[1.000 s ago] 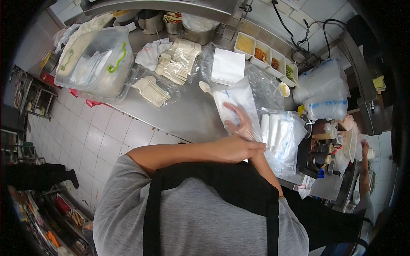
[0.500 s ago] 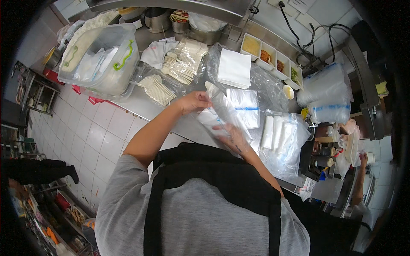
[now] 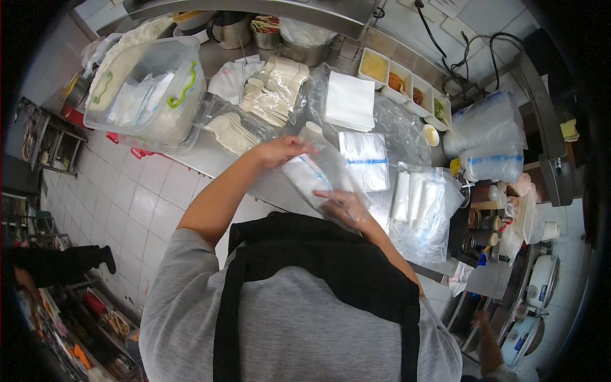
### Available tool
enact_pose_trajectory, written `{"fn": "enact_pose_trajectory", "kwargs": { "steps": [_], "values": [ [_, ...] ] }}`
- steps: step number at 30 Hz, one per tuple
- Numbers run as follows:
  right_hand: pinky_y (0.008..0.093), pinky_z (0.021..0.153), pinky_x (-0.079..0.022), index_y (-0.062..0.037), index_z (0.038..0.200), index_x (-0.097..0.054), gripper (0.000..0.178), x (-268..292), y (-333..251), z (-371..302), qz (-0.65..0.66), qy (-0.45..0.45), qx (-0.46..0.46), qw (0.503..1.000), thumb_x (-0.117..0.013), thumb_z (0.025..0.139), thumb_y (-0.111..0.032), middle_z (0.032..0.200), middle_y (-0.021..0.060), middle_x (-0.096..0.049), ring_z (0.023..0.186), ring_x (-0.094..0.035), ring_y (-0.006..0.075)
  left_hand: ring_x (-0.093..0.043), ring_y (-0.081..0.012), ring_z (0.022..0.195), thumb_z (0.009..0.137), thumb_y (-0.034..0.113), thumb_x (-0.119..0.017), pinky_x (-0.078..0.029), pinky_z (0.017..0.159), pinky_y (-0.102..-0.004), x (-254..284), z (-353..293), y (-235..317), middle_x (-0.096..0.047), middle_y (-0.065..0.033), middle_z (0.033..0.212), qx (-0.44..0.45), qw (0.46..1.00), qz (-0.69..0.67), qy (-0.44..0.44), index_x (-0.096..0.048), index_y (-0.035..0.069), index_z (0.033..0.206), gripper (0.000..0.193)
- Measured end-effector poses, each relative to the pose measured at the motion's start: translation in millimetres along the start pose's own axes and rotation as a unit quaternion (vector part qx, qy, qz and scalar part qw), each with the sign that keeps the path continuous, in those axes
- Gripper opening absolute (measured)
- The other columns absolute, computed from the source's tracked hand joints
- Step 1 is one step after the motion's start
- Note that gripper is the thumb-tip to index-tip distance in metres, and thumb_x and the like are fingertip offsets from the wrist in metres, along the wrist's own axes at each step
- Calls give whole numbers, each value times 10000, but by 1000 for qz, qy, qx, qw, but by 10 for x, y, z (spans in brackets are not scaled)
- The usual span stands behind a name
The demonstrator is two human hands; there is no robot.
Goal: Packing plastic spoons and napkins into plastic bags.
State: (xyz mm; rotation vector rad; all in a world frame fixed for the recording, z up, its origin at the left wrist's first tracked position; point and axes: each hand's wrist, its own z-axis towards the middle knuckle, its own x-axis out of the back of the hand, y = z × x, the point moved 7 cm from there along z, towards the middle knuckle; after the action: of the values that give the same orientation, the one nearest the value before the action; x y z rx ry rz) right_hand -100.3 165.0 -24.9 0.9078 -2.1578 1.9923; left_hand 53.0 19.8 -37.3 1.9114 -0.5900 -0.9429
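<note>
Over the near edge of the counter I hold a clear plastic bag point(image 3: 330, 153) between my two hands. Inside or beneath its film lies a white folded packet with a blue stripe point(image 3: 307, 173). My left hand point(image 3: 284, 151) pinches the bag's upper left edge, fingers closed. My right hand point(image 3: 345, 207) grips the lower right part, with clear film over some of its fingers. A pale spoon end point(image 3: 312, 129) shows at the bag's top. Just right of the bag is a stack of clear bags with a blue band point(image 3: 365, 167).
Wooden spoons point(image 3: 273, 95) and white napkins point(image 3: 350, 102) lie behind my hands. A lidless clear tub point(image 3: 191, 121) stands left; white food trays point(image 3: 396, 81) line the back. More bags point(image 3: 423, 213) lie right. Another person's arm point(image 3: 487, 340) shows at lower right.
The bag and packet have shifted slightly left and the packet lies flatter. My left hand has moved a little left. The other person's arm at right has moved lower.
</note>
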Motion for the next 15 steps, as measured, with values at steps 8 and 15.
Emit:
{"fn": "enact_pose_trajectory", "kwargs": {
  "steps": [8,15],
  "values": [
    [322,637,-448,-290,1317,-594,366,-213,-119,193,-75,-91,49,992,-540,961,-227,657,4,-408,566,-439,156,-631,-143,1030,936,256,-647,-487,870,-257,269,-34,252,-680,-74,1109,-16,999,44,-13,-623,18,1221,372],
    [363,918,-459,-213,1342,-558,416,-10,-314,119,-70,-1,71,995,-577,929,-263,1185,188,-561,1060,-573,300,-605,-110,959,927,223,-651,-471,845,-265,272,-30,103,-680,-44,1091,-32,999,15,-15,-632,26,1191,330]
  ]
}}
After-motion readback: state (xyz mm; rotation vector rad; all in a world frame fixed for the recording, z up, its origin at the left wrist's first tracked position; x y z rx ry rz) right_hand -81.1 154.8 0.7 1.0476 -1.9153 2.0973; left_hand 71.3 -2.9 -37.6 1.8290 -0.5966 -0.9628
